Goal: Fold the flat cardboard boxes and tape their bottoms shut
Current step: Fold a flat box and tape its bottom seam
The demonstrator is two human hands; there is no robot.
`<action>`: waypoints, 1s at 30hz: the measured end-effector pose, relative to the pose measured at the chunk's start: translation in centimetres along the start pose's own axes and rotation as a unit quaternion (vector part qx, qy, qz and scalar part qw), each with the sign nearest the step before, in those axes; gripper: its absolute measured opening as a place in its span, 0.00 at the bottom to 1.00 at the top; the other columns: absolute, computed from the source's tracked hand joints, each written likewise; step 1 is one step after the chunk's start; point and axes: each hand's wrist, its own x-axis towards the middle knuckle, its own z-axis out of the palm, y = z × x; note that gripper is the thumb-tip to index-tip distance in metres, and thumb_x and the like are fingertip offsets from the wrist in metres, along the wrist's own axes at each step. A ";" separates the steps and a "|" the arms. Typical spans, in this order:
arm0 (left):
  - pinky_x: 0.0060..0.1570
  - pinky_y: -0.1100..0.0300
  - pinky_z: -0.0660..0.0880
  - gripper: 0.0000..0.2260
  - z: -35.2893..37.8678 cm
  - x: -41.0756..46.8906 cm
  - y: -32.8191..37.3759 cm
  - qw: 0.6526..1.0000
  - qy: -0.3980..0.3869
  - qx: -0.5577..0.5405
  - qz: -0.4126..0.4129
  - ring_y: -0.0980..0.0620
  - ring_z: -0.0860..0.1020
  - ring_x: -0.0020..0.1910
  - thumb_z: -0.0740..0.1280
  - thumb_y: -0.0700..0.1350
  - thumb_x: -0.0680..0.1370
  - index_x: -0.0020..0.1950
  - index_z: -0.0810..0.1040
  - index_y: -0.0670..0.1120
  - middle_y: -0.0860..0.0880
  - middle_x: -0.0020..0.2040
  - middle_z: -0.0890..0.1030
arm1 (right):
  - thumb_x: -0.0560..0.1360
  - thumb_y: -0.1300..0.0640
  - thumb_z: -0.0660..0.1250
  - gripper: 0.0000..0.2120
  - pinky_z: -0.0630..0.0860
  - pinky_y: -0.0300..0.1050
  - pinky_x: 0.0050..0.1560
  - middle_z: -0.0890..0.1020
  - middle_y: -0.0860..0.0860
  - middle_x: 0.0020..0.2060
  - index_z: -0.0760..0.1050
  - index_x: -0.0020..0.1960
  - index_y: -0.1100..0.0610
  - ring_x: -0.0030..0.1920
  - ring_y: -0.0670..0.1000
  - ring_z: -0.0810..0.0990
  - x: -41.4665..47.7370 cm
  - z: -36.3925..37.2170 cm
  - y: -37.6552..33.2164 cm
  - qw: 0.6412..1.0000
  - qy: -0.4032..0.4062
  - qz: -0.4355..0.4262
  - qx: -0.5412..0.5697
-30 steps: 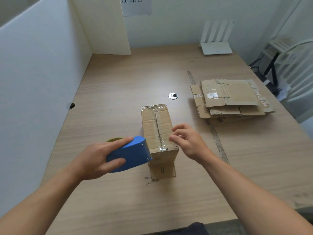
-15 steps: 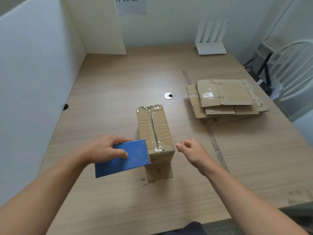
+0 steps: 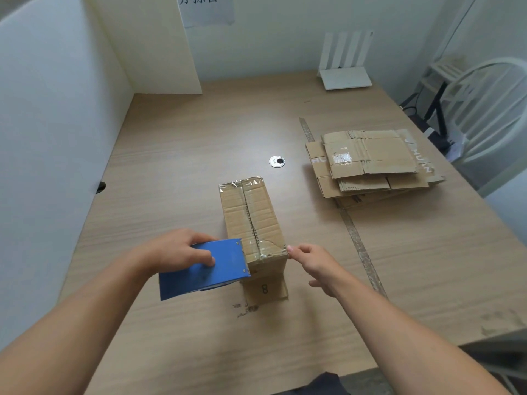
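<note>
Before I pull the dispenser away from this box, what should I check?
1. Left grip curled round the blue tape dispenser: ok.
2. Right grip fingertips touching the box at its near right corner: ok.
3. Tape strip lying across the box's near end: ok, though wrinkled.
4. Strip cut free from the dispenser: cannot tell, the dispenser hides that edge.
5. Stack of flat boxes apart from the box, on the table: ok.

One folded cardboard box (image 3: 252, 215) on one worktop (image 3: 171, 155). One stack of flat cardboard boxes (image 3: 370, 163), at least three, exact number unclear. One blue tape dispenser (image 3: 208, 269). One router (image 3: 345, 78) with four antennas. One white chair (image 3: 490, 109). Two hands: left hand (image 3: 176, 252), right hand (image 3: 316, 263).
</note>
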 end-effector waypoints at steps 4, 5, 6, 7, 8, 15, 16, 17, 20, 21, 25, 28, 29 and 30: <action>0.55 0.55 0.76 0.23 0.1 0.1 0.6 1.000 -0.005 0.007 0.000 0.56 0.80 0.52 0.64 0.60 0.65 0.59 0.79 0.68 0.61 0.52 0.83 | 0.74 0.41 0.72 0.15 0.70 0.46 0.48 0.75 0.53 0.57 0.75 0.52 0.51 0.55 0.53 0.76 0.6 -0.1 0.1 0.995 0.062 -0.056 -0.058; 0.55 0.55 0.76 0.23 0.2 0.2 0.8 1.000 -0.005 0.008 0.003 0.56 0.79 0.52 0.64 0.60 0.65 0.60 0.78 0.68 0.61 0.52 0.83 | 0.75 0.44 0.72 0.10 0.71 0.45 0.48 0.76 0.53 0.55 0.75 0.47 0.50 0.53 0.52 0.76 0.8 0.0 0.3 0.988 0.085 -0.097 -0.081; 0.55 0.56 0.75 0.23 0.3 0.2 1.0 1.000 -0.002 0.007 0.007 0.56 0.79 0.51 0.64 0.60 0.65 0.60 0.78 0.68 0.60 0.52 0.82 | 0.76 0.48 0.71 0.08 0.71 0.45 0.50 0.77 0.53 0.52 0.75 0.43 0.50 0.52 0.52 0.76 0.9 0.1 0.4 0.981 0.097 -0.135 -0.102; 0.54 0.57 0.75 0.23 0.3 0.3 1.1 1.000 -0.001 0.006 0.010 0.56 0.79 0.51 0.64 0.60 0.65 0.60 0.78 0.68 0.60 0.52 0.82 | 0.77 0.51 0.70 0.08 0.71 0.45 0.53 0.77 0.52 0.49 0.75 0.40 0.50 0.52 0.51 0.76 0.9 0.1 0.4 0.977 0.099 -0.154 -0.111; 0.53 0.58 0.74 0.23 0.4 0.3 1.3 1.000 0.000 0.004 0.013 0.57 0.79 0.51 0.64 0.60 0.65 0.61 0.77 0.68 0.60 0.52 0.82 | 0.77 0.52 0.69 0.09 0.71 0.46 0.55 0.76 0.51 0.48 0.75 0.39 0.50 0.52 0.51 0.76 0.7 0.1 0.3 0.977 0.093 -0.159 -0.104; 0.56 0.53 0.76 0.26 0.2 0.6 0.8 1.000 -0.002 0.003 0.016 0.56 0.80 0.52 0.62 0.66 0.60 0.58 0.78 0.70 0.60 0.52 0.83 | 0.75 0.52 0.73 0.10 0.65 0.40 0.50 0.75 0.48 0.47 0.72 0.43 0.51 0.49 0.48 0.73 1.0 -0.5 0.3 0.942 0.027 -0.253 -0.219; 0.57 0.52 0.76 0.25 0.2 0.6 0.6 1.000 -0.002 -0.001 0.020 0.55 0.80 0.52 0.62 0.66 0.60 0.57 0.78 0.71 0.59 0.52 0.83 | 0.75 0.52 0.74 0.10 0.65 0.40 0.51 0.76 0.49 0.47 0.72 0.42 0.50 0.50 0.49 0.74 1.3 -0.7 0.1 0.935 0.024 -0.269 -0.229; 0.57 0.51 0.76 0.24 0.2 0.6 0.6 1.000 -0.002 -0.004 0.022 0.55 0.80 0.52 0.62 0.66 0.60 0.56 0.77 0.72 0.59 0.51 0.83 | 0.75 0.52 0.74 0.10 0.66 0.41 0.51 0.76 0.50 0.48 0.72 0.41 0.50 0.50 0.51 0.75 1.7 -0.9 -0.2 0.932 0.019 -0.276 -0.235; 0.56 0.53 0.76 0.21 0.2 0.5 0.3 0.999 0.000 -0.019 0.029 0.56 0.80 0.51 0.62 0.66 0.60 0.53 0.77 0.73 0.60 0.51 0.83 | 0.75 0.51 0.74 0.08 0.68 0.42 0.56 0.76 0.50 0.50 0.77 0.42 0.54 0.53 0.51 0.74 2.8 -1.5 -0.9 0.915 0.013 -0.291 -0.279; 0.55 0.54 0.75 0.21 0.3 0.4 0.2 0.999 0.001 -0.025 0.030 0.56 0.80 0.51 0.62 0.66 0.60 0.52 0.77 0.74 0.61 0.51 0.83 | 0.75 0.50 0.73 0.09 0.69 0.45 0.59 0.75 0.49 0.51 0.78 0.44 0.55 0.54 0.50 0.73 3.0 -1.6 -1.2 0.908 0.017 -0.291 -0.301; 0.53 0.57 0.74 0.21 0.7 0.4 0.0 0.998 0.008 -0.046 0.035 0.57 0.80 0.51 0.63 0.64 0.62 0.54 0.76 0.75 0.61 0.51 0.83 | 0.74 0.41 0.71 0.23 0.69 0.54 0.68 0.66 0.49 0.66 0.71 0.65 0.47 0.67 0.53 0.67 2.8 -1.9 -2.1 0.872 0.036 -0.283 -0.398; 0.54 0.56 0.75 0.24 1.0 0.4 -0.3 0.998 0.014 -0.058 0.038 0.56 0.80 0.52 0.64 0.63 0.62 0.59 0.76 0.72 0.61 0.52 0.83 | 0.74 0.36 0.64 0.36 0.58 0.56 0.76 0.53 0.49 0.78 0.54 0.78 0.38 0.78 0.54 0.51 2.7 -1.3 -3.3 0.815 0.000 -0.380 -0.437; 0.55 0.55 0.75 0.26 1.1 0.4 -0.4 0.997 0.015 -0.059 0.039 0.57 0.80 0.52 0.63 0.64 0.62 0.60 0.76 0.72 0.61 0.52 0.83 | 0.74 0.33 0.59 0.37 0.54 0.55 0.76 0.49 0.46 0.79 0.49 0.79 0.37 0.80 0.52 0.45 3.1 -0.7 -3.6 0.791 -0.021 -0.407 -0.457; 0.56 0.55 0.75 0.26 1.1 0.4 -0.5 0.997 0.017 -0.060 0.041 0.57 0.80 0.51 0.63 0.64 0.62 0.60 0.76 0.72 0.61 0.52 0.83 | 0.74 0.30 0.53 0.38 0.53 0.54 0.77 0.46 0.43 0.80 0.46 0.79 0.38 0.80 0.49 0.40 3.7 0.0 -3.6 0.771 -0.040 -0.417 -0.480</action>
